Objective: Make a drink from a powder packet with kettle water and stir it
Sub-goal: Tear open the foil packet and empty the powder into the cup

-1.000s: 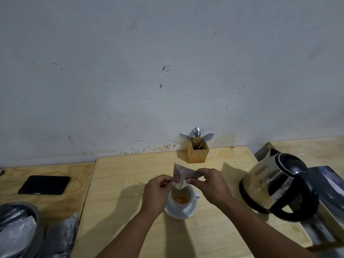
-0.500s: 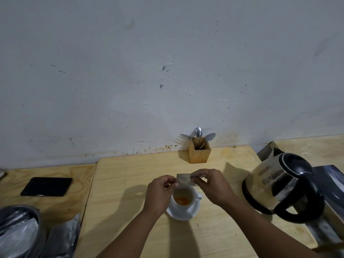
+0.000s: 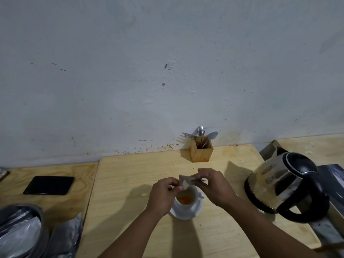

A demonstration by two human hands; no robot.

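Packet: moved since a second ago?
Yes. The packet has dropped closer to the cup, lower and flatter than before, pinched by left hand and right hand.

light: dim, flat, cool | shadows: soft, falling toward 12 o'clock behind holder (image 3: 201, 150) and kettle (image 3: 284, 185) | glare: kettle steel | edges: wide-angle bowing, soft corners at 7 and 4 o'clock
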